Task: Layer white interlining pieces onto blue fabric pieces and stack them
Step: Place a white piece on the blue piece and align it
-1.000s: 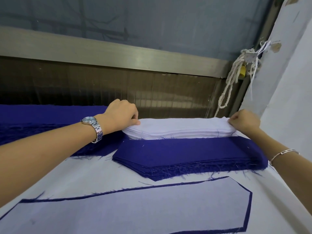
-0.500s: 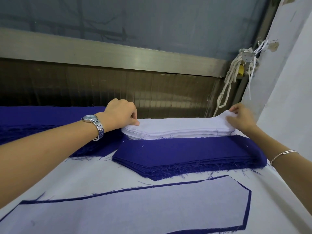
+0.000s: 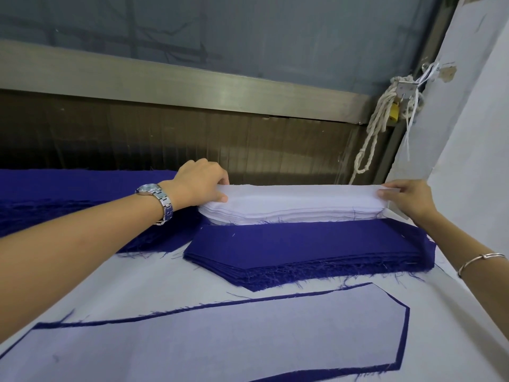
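Far centre: stack of white interlining point(image 3: 289, 213), many plies. Its top interlining piece point(image 3: 303, 195) is raised clear of the plies below at both ends.

Left hand point(image 3: 201, 183), with a wristwatch point(image 3: 158, 198) on that arm: fingers curled, thumb and fingers pinching the left end of the top piece. Right hand point(image 3: 407, 199), with a bracelet point(image 3: 480, 260) on that arm: pinching the right end the same way.

Just near of the white stack, touching it: stack of blue fabric pieces point(image 3: 303, 249), thick, frayed edges, no white on top.

Nearest, on the white table cover point(image 3: 137, 277): one layered piece point(image 3: 220, 340), white on blue with a blue margin showing all round. Cannot tell how many such pairs lie under it.

Judgement: early or middle of the job. At least one pair is done, and a fresh white ply is being separated. Both supply stacks are deep, so most of the layering and stacking is left.
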Action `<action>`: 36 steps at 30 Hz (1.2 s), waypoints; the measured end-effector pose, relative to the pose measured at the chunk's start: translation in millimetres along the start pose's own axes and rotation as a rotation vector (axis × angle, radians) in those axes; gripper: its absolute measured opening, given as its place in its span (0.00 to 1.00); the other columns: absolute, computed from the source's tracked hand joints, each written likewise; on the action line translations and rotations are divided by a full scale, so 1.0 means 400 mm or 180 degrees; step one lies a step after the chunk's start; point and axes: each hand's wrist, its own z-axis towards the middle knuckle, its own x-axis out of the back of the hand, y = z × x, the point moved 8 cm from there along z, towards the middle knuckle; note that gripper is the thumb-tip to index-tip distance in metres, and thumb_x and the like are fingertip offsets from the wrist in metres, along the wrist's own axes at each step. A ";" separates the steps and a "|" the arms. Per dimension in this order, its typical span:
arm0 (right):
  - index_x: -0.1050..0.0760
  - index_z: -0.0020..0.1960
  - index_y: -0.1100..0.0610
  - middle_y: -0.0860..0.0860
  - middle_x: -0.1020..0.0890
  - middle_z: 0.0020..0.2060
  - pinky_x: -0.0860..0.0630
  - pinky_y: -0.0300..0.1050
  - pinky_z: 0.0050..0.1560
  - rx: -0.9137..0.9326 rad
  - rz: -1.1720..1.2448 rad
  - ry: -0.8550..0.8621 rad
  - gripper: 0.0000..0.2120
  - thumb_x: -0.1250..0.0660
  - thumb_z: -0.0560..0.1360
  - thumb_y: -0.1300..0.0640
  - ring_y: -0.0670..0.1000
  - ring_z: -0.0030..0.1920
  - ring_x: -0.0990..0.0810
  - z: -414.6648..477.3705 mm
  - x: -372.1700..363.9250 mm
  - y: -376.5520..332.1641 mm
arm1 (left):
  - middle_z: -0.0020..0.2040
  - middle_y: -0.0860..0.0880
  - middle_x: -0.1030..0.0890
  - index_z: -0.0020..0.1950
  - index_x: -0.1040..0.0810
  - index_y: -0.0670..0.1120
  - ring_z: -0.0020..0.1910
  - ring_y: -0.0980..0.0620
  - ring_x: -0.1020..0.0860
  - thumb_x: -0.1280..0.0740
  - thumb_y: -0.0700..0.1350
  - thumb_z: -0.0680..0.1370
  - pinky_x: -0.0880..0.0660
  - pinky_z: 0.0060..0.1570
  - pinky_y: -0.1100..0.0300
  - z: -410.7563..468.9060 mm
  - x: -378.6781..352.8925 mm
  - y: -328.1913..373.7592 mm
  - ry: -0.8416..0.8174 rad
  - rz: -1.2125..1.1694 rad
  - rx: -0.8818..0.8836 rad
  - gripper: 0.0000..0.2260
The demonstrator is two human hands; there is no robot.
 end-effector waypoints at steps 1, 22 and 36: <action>0.18 0.57 0.66 0.56 0.19 0.49 0.29 0.47 0.51 -0.0006 0.0037 0.0010 0.12 0.27 0.75 0.62 0.55 0.48 0.23 0.001 0.001 0.001 | 0.56 0.51 0.19 0.57 0.18 0.49 0.56 0.50 0.24 0.29 0.52 0.77 0.33 0.50 0.57 -0.004 0.006 0.001 0.0078 0.0034 -0.0008 0.11; 0.18 0.50 0.63 0.56 0.21 0.37 0.26 0.32 0.29 -0.0127 0.1231 -0.0761 0.07 0.29 0.77 0.60 0.47 0.29 0.26 -0.101 0.053 -0.134 | 0.31 0.56 0.17 0.48 0.20 0.52 0.38 0.59 0.19 0.34 0.50 0.81 0.32 0.43 0.68 -0.293 0.201 -0.138 0.0820 -0.2499 0.0735 0.05; 0.21 0.37 0.61 0.57 0.31 0.26 0.34 0.37 0.24 -0.0238 0.0614 -0.2631 0.11 0.27 0.72 0.53 0.50 0.25 0.35 -0.323 -0.001 -0.190 | 0.35 0.46 0.17 0.41 0.17 0.49 0.28 0.62 0.25 0.31 0.55 0.77 0.30 0.37 0.62 -0.588 0.085 -0.231 -0.0218 -0.2585 0.1379 0.11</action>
